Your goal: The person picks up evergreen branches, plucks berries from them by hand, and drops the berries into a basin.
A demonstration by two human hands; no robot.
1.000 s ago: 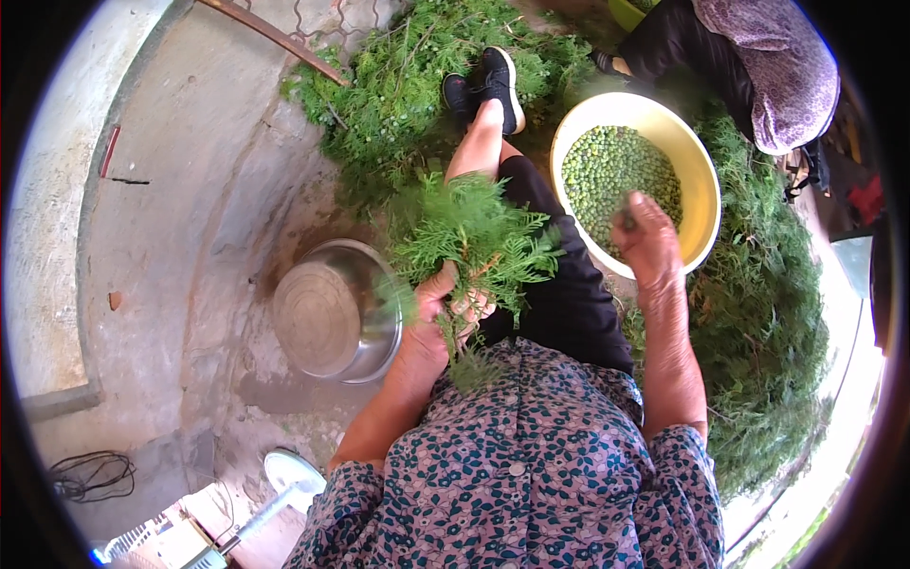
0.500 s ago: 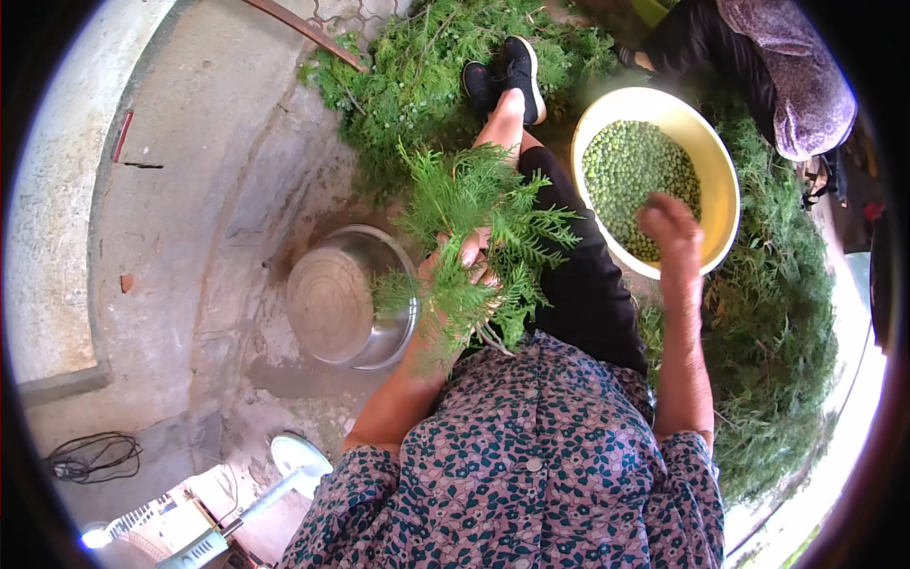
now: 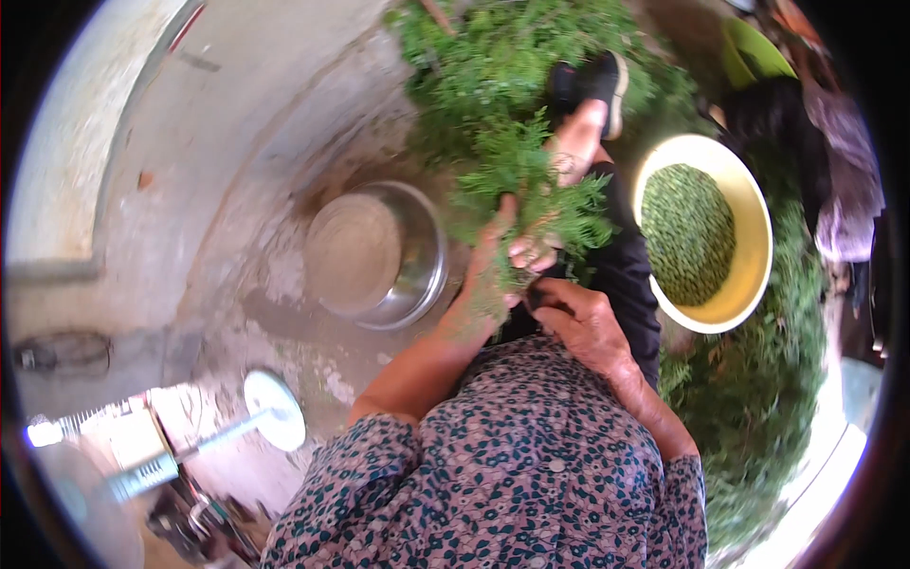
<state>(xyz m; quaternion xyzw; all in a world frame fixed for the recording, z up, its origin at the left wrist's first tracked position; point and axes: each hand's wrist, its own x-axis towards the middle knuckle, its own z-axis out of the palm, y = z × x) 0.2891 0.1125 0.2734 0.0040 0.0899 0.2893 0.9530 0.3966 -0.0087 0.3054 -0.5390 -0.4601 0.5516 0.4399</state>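
My left hand [image 3: 519, 248] is closed around a bunch of green cypress-like sprigs [image 3: 517, 156] over my lap, its stems pointing back toward me. Close against the near end of that bunch is my right hand [image 3: 590, 327], its fingers drawn together in a pinch. Blur and the fingers hide what they pinch. To the right of my legs stands a pale yellow basin [image 3: 755, 261], partly filled with small round green cones or berries [image 3: 687, 232].
An upturned metal pot [image 3: 355, 248] sits left of my legs by a concrete wall [image 3: 227, 142]. Cut green branches [image 3: 493, 66] lie ahead and along the right. A pedestal fan [image 3: 273, 410] is at lower left. Another person's patterned clothing [image 3: 848, 190] and a green tub [image 3: 754, 52] appear at upper right.
My right hand has moved from above the yellow basin to the near end of the sprigs. The view has shifted, so the surroundings sit elsewhere in the picture. My left hand still grips the bunch.
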